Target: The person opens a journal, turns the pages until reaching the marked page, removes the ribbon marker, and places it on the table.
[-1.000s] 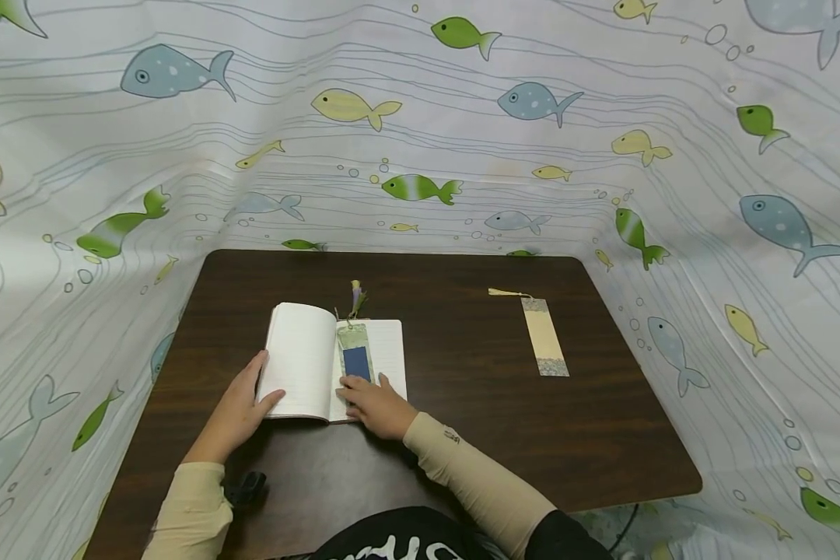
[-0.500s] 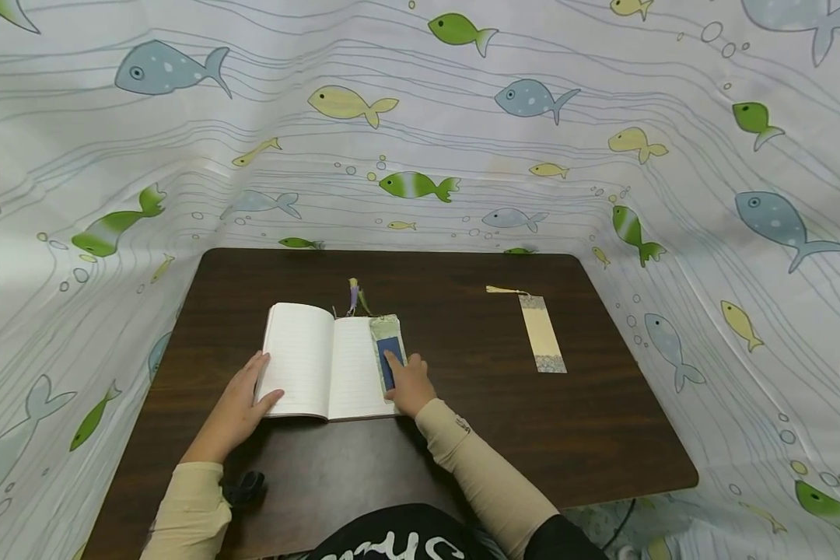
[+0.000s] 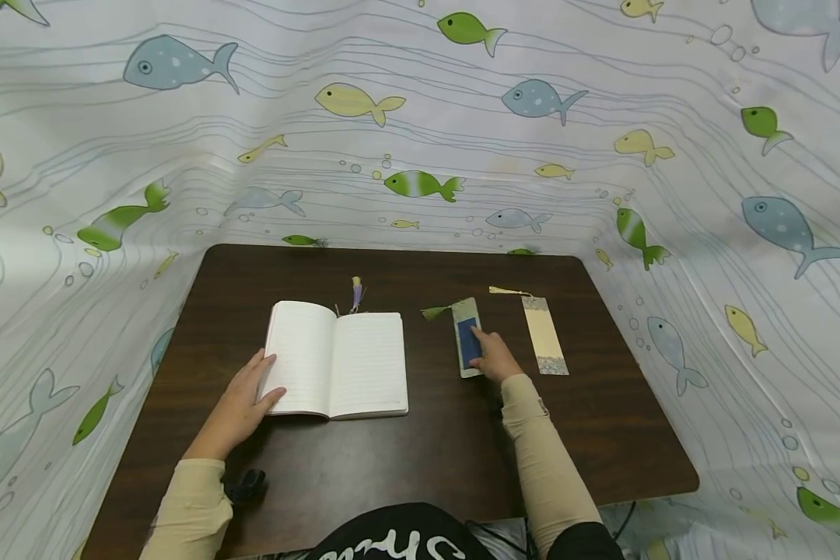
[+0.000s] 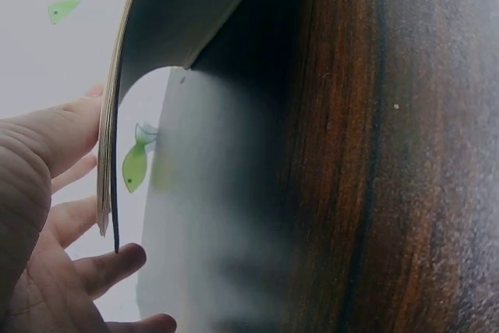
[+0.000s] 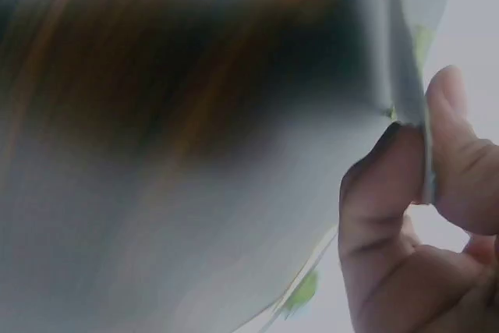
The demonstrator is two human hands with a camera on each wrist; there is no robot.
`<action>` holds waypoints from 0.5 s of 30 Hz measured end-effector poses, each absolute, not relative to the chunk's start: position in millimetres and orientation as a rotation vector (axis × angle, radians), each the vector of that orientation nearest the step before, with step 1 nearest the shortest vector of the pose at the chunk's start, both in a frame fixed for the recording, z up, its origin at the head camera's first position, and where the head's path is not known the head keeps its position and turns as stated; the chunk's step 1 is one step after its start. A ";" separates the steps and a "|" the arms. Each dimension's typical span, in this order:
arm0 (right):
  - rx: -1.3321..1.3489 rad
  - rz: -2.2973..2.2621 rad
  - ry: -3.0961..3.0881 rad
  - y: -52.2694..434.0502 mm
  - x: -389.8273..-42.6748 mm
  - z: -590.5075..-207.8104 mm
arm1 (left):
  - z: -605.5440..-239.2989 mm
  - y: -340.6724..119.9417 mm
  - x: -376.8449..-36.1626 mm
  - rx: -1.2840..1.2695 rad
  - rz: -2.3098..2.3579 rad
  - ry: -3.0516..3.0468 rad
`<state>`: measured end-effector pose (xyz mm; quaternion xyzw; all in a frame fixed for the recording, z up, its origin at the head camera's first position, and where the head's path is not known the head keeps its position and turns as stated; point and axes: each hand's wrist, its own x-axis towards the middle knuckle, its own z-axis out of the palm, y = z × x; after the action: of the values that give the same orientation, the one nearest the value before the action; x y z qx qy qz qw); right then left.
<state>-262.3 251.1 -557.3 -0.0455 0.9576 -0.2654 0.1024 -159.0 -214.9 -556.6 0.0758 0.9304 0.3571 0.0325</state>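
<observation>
The work looks partly done. The green bookmark [image 3: 465, 342] is out of the notebook [image 3: 371, 365] and in the right hand [image 3: 497, 359], over the table [image 3: 385, 467] between the notebook and the cream bookmark [image 3: 544, 334]. That grip is narrow, thumb and finger pinching the bookmark; whether its lower end touches the table I cannot tell. The left hand [image 3: 241, 400] holds the notebook's left edge, its thumb on the page and its fingers on the outer side, so the notebook lies open.

The cream bookmark lies flat on the table, touched by neither hand, and seems already dealt with. A purple tassel [image 3: 357, 293] pokes out past the notebook's top edge, so I judge that another bookmark may be tucked among the pages and left to handle; the pages hide it. Letting go of the green bookmark is also not yet done.

As for writing, the open pages show none that I can make out, nor does the bookmark's blue panel. White lettering [image 3: 392, 544] on the person's black top is cut off and cannot be read whole.
</observation>
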 end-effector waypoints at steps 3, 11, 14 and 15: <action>0.011 -0.671 2.851 278.0 -262.3 -563.6 | -557.6 -214.8 -160.5 0.236 1.087 2.866; 0.104 -0.409 2.999 298.4 -261.8 -570.3 | -558.0 -214.3 -161.4 0.235 1.070 2.848; 0.098 -0.356 3.033 297.3 -262.5 -570.3 | -557.9 -213.3 -161.2 0.230 1.070 2.845; 0.085 -0.326 3.059 296.2 -262.1 -570.9 | -557.6 -212.7 -160.9 0.232 1.072 2.843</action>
<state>-262.1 296.2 -570.9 0.0275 0.9935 -0.1060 0.0318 -160.9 -212.7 -557.6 0.0761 0.9319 0.3514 0.0473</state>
